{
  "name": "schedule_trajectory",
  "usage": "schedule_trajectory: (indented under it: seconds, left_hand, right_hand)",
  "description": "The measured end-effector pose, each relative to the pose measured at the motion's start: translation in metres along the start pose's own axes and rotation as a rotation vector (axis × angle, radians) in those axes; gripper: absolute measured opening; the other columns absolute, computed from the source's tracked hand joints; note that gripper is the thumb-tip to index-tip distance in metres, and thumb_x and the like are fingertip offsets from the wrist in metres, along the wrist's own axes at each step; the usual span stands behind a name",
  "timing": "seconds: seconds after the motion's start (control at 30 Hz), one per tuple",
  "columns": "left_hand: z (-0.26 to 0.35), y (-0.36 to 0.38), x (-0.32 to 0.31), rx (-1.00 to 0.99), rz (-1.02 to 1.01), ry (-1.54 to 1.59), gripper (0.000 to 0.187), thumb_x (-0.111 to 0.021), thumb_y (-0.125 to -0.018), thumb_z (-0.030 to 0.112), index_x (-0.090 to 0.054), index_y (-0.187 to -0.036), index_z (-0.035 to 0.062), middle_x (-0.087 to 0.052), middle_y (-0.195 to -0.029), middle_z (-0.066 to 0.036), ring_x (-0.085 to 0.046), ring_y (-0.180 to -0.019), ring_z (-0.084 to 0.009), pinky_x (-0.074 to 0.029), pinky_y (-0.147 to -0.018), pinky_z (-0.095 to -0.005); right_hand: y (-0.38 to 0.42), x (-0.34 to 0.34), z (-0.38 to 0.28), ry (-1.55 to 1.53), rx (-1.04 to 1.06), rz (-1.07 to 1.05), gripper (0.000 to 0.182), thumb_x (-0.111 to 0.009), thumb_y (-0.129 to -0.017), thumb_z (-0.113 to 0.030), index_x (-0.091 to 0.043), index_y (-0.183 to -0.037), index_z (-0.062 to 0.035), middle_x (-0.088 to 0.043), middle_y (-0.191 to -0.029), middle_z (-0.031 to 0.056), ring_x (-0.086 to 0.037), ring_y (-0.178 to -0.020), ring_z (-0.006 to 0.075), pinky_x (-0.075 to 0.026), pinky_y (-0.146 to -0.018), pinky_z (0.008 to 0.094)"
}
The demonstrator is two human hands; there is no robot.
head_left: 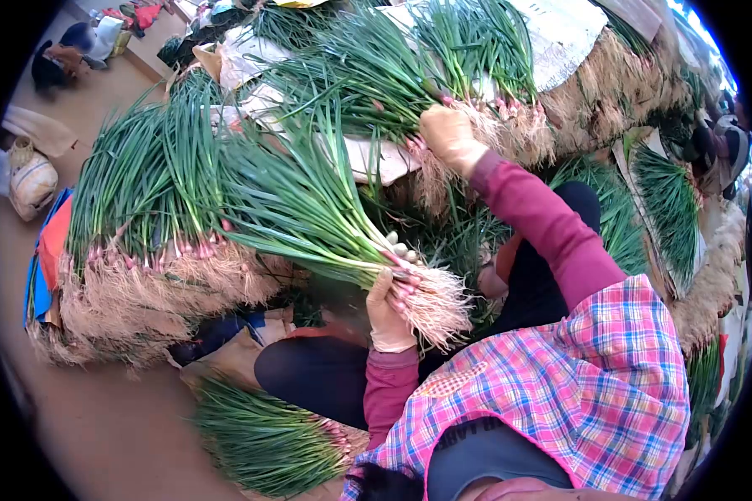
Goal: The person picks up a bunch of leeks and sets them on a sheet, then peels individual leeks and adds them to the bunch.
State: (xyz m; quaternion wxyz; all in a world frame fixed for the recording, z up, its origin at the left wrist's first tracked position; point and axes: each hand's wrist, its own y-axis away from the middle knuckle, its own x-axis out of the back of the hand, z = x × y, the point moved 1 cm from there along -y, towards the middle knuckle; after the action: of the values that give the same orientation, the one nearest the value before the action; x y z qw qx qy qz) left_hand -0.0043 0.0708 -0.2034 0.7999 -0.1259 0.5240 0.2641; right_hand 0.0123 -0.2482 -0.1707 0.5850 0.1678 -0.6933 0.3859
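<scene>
My left hand, in a pale glove, is wrapped round a bunch of green onions near their pinkish bulbs. The leaves point to the upper left and the pale roots fan out to the lower right. Farther up, my right hand, also gloved, is closed at the bulb end of a pile of green onions; its fingertips are partly hidden, and a few bulbs and roots hang just below it.
A thick row of green onions lies at the left, roots toward me. Another bundle rests on the floor below. More bundles lie at the right. A stuffed bag stands on the floor at the far left.
</scene>
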Motion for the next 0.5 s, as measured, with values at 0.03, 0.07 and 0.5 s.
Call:
schedule_trajectory:
  seconds: [0.03,0.07,0.5]
  left_hand:
    - [-0.005,-0.003,0.001,0.022,-0.036,0.151,0.057,-0.063,-0.091,0.017,-0.039,-0.139,-0.0013,-0.059,-0.121,-0.015,-0.058,-0.112,-0.0242,-0.044,-0.103,-0.0410]
    - [-0.006,-0.002,-0.004,0.035,-0.020,0.159,0.055,-0.061,-0.091,0.016,-0.039,-0.139,-0.0009,-0.058,-0.124,-0.016,-0.054,-0.119,-0.0266,-0.039,-0.108,-0.0433]
    - [-0.012,0.002,-0.016,0.161,0.139,-0.060,0.043,-0.062,-0.087,0.016,-0.050,-0.124,-0.0042,-0.063,-0.107,-0.014,-0.062,-0.094,-0.0245,-0.052,-0.086,-0.0387]
  right_hand:
    - [0.013,0.007,0.000,-0.299,-0.010,0.134,0.024,-0.060,-0.086,-0.029,-0.062,-0.077,-0.0067,-0.064,-0.079,0.0140,-0.064,-0.070,0.0332,-0.050,-0.063,0.0453]
    - [0.037,0.039,-0.008,-0.488,-0.065,0.054,0.030,-0.063,-0.084,-0.035,-0.063,-0.074,-0.0064,-0.064,-0.074,0.0146,-0.064,-0.068,0.0326,-0.049,-0.062,0.0451]
    - [0.159,0.032,-0.079,-2.015,-0.657,-0.701,0.013,-0.060,-0.094,-0.019,-0.061,-0.086,-0.0085,-0.055,-0.067,-0.0035,-0.046,-0.050,0.0056,-0.034,-0.037,0.0220]
